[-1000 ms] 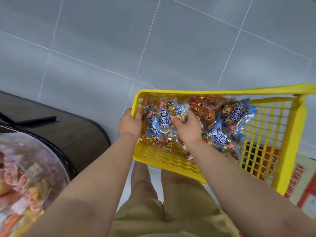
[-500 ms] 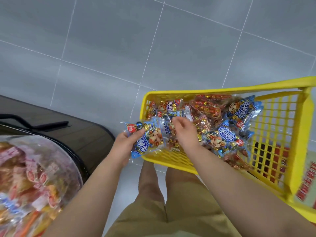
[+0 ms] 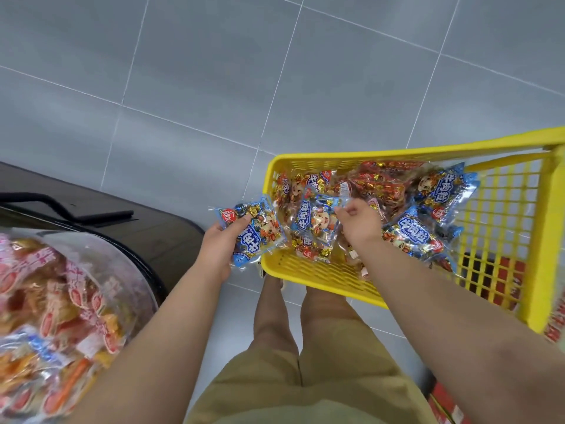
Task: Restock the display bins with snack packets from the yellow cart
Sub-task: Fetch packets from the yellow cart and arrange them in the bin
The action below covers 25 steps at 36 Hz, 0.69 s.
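Grey tiled floor (image 3: 214,71): fills the upper view, no stock on it.

Yellow plastic lattice cart (image 3: 308,272): stands right of the person's legs, within arm's reach; judged parked there so both hands can draw stock w/o stepping.

Round clear-walled display bin (image 3: 116,255): lower left on a dark brown stand (image 3: 146,228), part-filled w/ pink and orange packets, blurred. Well apart from the cart.

Heap of blue and red foil snack packets (image 3: 428,215): lies loose in the cart, approx. along its far side.

Left hand (image 3: 221,246): outside the cart's near-left corner, thumb over and fingers under one blue clear-windowed snack packet (image 3: 260,231). Packet is clear of the rim, on the bin side; judged ready for transfer.

Right hand (image 3: 359,223): inside the cart, thumb and forefinger pinching the top edge of a second blue packet (image 3: 315,221), prob. to peel it off the heap. Packet not yet lifted out.
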Each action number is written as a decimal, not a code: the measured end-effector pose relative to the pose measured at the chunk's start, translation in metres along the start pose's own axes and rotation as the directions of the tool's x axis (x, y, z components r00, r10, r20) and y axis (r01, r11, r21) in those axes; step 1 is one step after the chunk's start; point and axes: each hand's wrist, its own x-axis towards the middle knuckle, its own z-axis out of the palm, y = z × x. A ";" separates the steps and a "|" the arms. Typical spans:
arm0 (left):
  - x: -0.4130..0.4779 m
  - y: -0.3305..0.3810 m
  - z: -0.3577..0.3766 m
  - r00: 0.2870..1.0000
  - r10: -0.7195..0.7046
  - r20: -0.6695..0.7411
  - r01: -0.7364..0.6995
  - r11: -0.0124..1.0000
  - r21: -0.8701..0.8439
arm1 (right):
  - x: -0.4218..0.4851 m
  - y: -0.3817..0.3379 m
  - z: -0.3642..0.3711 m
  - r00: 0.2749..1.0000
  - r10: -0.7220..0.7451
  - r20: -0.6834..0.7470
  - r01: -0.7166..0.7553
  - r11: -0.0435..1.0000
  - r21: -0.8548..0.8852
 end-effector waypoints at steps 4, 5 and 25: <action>-0.005 0.003 0.002 1.000 -0.014 0.015 0.013 0.999 0.049 | -0.017 0.007 -0.023 0.997 -0.077 0.004 0.076 0.991 0.106; -0.006 0.004 0.003 1.000 -0.016 0.024 0.015 0.998 0.060 | -0.022 0.007 -0.029 0.995 -0.095 0.006 0.093 0.984 0.153; -0.031 0.022 0.021 0.938 -0.067 0.341 0.017 0.989 0.148 | -0.072 -0.035 0.001 0.930 -0.170 0.324 -0.033 0.843 0.538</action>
